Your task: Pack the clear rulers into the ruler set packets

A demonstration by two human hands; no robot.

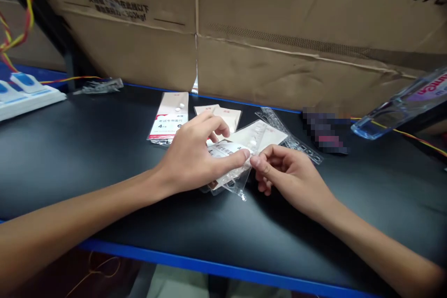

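Seen from the head camera, the left hand (190,158) and the right hand (289,181) meet near the middle of the black table (87,158), both working on a tablet packet (226,163). This packet has a white printed label and a clear plastic edge, and it lies partly under the left hand. The left hand's fingers (213,123) arch over its far side, while the thumb (237,158) lies pressed along its label. The right hand's thumb and index finger come together at the packet's near corner, pinching its edge, with the other fingers curled in below. A cream blister card (260,137) with white tablets lies against the packet, just past the two thumbs, and a clear sleeve (235,187) sticks out beneath the hands. Farther back, a cream sachet (169,116) with a red stripe and one white tablet showing lies on the table, and a second cream sachet (223,116) sits just behind the left hand's fingers. To the right, an empty clear blister tray (289,134) lies at a slant beside the card. Beyond it is a blurred patch (324,130) that cannot be made out. A clear plastic case (401,107) with red lettering leans in at the right edge, a white device (24,98) with blue tops sits at the left, and cardboard boxes (279,23) stand along the table's back edge.
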